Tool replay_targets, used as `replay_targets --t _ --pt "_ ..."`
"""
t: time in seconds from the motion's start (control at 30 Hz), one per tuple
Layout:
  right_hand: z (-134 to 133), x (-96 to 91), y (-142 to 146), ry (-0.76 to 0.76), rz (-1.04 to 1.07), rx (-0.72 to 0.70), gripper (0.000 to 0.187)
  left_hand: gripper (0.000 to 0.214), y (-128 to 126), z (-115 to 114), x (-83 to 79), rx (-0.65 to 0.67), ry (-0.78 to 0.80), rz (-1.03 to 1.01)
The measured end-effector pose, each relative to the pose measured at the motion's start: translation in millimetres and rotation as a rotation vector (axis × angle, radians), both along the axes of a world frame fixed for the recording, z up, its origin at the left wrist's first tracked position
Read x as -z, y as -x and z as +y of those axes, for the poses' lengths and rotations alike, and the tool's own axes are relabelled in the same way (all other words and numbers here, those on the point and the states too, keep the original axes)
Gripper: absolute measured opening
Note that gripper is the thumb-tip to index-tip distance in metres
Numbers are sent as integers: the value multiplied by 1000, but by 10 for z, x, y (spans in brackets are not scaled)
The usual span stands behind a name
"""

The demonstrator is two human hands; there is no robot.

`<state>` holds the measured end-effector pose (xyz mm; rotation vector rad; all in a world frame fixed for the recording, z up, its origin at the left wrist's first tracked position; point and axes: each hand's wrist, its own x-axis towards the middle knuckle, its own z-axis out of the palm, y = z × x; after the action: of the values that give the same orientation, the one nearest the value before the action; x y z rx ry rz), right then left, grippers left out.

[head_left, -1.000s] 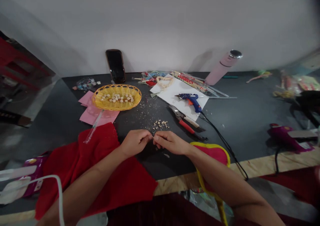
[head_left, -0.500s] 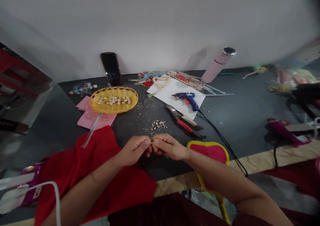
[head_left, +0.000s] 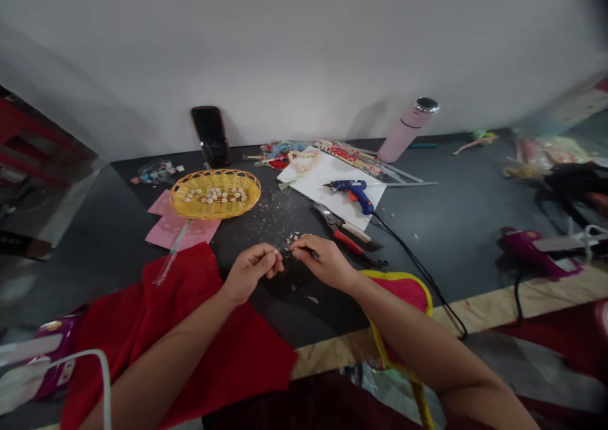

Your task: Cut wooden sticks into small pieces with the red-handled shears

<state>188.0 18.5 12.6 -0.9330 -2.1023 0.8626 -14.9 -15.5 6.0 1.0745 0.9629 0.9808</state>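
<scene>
My left hand point(head_left: 251, 271) is raised just above the dark table, its thumb and forefinger pinched together. What sits in that pinch, perhaps a tiny pale bit, is too small to name. To the right, my right hand point(head_left: 327, 262) reaches with thumb and fingertips drawn together at the small heap of short pale pieces point(head_left: 292, 237). Its fingers partly cover the heap, and anything between them is hidden. A narrow gap separates the two hands. Pale crumbs are scattered around the heap.
A yellow basket point(head_left: 216, 213) with white bits stands left on pink paper point(head_left: 183, 235). Red-handled pruning shears point(head_left: 346, 237) and a blue glue gun point(head_left: 354, 192) lie right, the gun on white paper point(head_left: 304, 180). A phone point(head_left: 211, 135), pink flask point(head_left: 406, 132) and red cloth point(head_left: 190, 297) surround the area.
The hands were fingertip to fingertip over a small tan piece; now they are apart. My right hand has moved forward to the heap, which is more covered.
</scene>
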Motion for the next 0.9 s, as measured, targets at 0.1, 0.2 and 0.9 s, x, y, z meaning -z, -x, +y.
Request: replay_targets --t 0.1,0.2,0.9 --pt "28 90 -18 -120 -142 4 16 21 2 8 38 -9 0 0" --pt "47 121 -35 -216 -272 42 21 20 13 31 57 -71 -11 5" --pt "96 120 -71 -288 -273 107 27 20 31 92 78 -189 56 -26"
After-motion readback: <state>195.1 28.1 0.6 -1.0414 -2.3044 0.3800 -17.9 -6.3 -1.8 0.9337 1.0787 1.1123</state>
